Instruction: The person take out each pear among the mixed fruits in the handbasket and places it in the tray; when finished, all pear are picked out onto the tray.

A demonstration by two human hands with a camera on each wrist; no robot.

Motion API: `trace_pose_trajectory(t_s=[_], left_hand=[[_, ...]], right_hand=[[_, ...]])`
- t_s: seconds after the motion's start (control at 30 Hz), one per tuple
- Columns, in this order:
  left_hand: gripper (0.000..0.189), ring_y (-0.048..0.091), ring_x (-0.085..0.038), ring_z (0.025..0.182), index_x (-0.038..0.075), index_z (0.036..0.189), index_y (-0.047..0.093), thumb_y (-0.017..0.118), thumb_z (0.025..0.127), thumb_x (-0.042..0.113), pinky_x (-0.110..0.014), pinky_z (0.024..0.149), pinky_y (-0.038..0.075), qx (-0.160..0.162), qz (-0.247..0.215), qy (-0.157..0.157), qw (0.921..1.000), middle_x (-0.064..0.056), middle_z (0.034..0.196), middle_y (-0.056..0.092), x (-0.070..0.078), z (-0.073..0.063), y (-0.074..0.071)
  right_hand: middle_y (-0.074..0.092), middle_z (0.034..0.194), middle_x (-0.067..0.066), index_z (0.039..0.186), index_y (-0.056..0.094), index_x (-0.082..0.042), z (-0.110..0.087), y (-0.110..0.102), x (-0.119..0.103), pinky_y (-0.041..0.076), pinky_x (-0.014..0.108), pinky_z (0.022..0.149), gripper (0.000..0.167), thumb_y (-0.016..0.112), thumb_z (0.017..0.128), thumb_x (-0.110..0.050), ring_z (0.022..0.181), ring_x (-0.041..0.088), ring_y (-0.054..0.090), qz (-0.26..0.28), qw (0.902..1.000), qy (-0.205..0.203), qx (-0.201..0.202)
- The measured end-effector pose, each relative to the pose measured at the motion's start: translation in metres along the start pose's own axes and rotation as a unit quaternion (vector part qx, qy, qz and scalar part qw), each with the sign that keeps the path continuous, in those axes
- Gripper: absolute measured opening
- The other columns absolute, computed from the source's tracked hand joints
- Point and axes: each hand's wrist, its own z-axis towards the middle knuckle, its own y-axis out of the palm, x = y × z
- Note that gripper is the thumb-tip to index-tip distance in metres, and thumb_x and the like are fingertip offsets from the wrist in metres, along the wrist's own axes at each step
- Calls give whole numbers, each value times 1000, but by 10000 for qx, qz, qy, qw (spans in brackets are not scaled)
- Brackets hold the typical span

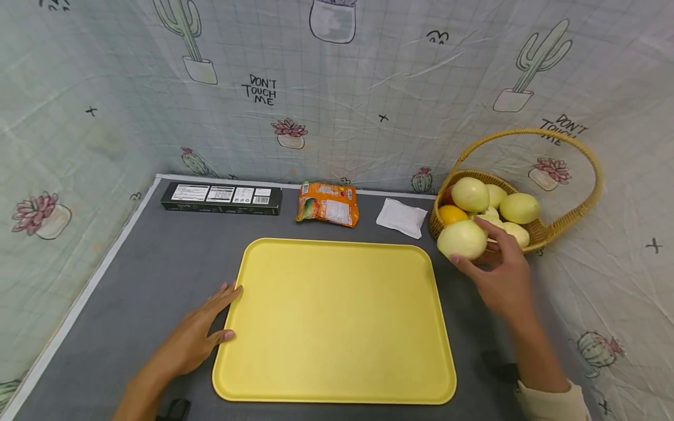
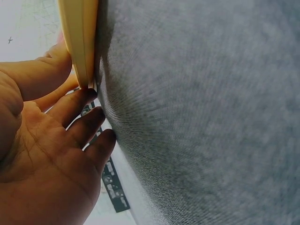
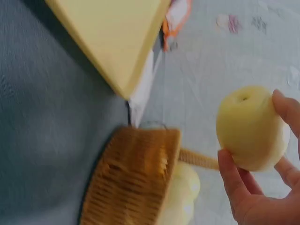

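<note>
My right hand [image 1: 502, 275] holds a pale yellow-green round fruit [image 1: 462, 240] by its fingertips, over the front left rim of a wicker basket [image 1: 542, 234]. In the right wrist view the same fruit [image 3: 251, 126] shows a small dimple on top, with fingers and thumb on its sides. More pale fruits [image 1: 470, 195] and an orange [image 1: 451, 214] lie in the basket. At the left edge of a yellow tray [image 1: 337, 321], my left hand [image 1: 197, 333] touches the rim with thumb and fingers extended. In the left wrist view the fingers lie along the tray's side [image 2: 86, 47].
Along the back edge of the grey table [image 1: 131, 280] lie a black box [image 1: 221, 199], an orange snack packet [image 1: 327, 204] and a white packet [image 1: 402, 217]. A printed cloth [image 1: 342, 88] hangs behind. The basket's tall handle [image 1: 595, 169] arches over its right side.
</note>
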Motion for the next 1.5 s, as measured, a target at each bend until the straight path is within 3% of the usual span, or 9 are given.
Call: trace_pose_trajectory(t_s=[0.27,0.4,0.5,0.6,0.73,0.83,1.0,1.27,1.5], left_hand=[[88,30,-50,158,14,166,39,82,89,15,-72,113,37,11,-4,15,10000,-19,172,34,-1,0,2],[88,30,-44,160,15,166,39,83,90,17,-64,114,37,65,103,31,9999,-16,173,35,-1,-1,3],[88,28,-35,163,16,166,39,82,90,18,-30,126,35,127,145,60,9998,-14,173,36,-2,-1,3],[88,26,-28,164,17,166,39,82,90,19,-1,118,19,165,125,80,9998,-13,173,36,-3,-1,3],[88,29,-36,162,16,166,39,83,90,18,-35,127,36,123,146,58,9998,-14,172,36,-2,0,4],[89,32,-45,159,15,166,39,83,89,17,-65,113,38,78,174,25,9998,-15,172,37,-1,0,4],[89,31,-49,158,14,166,39,83,89,15,-72,113,37,29,60,-30,10000,-18,172,36,0,0,3],[88,31,-49,158,15,166,39,82,90,17,-69,113,37,4,11,-58,10000,-17,173,35,0,1,1],[88,30,-47,159,16,167,38,82,90,18,-68,113,36,-12,50,-44,10000,-17,173,34,-1,1,0]], right_hand=[[54,149,14,158,52,-22,-7,30,8,51,2,91,78,89,89,-20,119,23,66,-77,9931,-82,-1167],[54,152,15,158,52,-20,-7,40,13,63,32,99,75,87,91,-25,122,37,66,-112,9880,92,-1536],[55,149,17,157,52,-20,-6,47,18,61,56,100,75,88,91,-25,122,38,66,-48,9842,239,-1754],[57,147,18,158,52,-18,-5,54,23,61,57,99,77,88,90,-25,122,39,66,-90,9806,356,-1924],[61,143,20,157,52,-17,-3,59,28,66,47,90,77,88,90,-27,115,39,70,-254,9767,440,-2086],[62,140,20,157,53,-16,-3,61,29,62,32,82,76,88,90,-27,110,38,71,-281,9741,531,-2181],[62,141,21,159,50,-14,-1,65,29,59,23,79,77,86,93,-26,110,38,71,-241,9717,665,-2252],[60,151,22,161,47,-16,1,58,29,63,54,97,76,83,96,-29,124,44,70,-187,9750,822,-2056],[60,149,23,157,52,-14,-1,45,23,60,58,100,71,84,95,-28,128,44,66,-460,9844,522,-1615]])
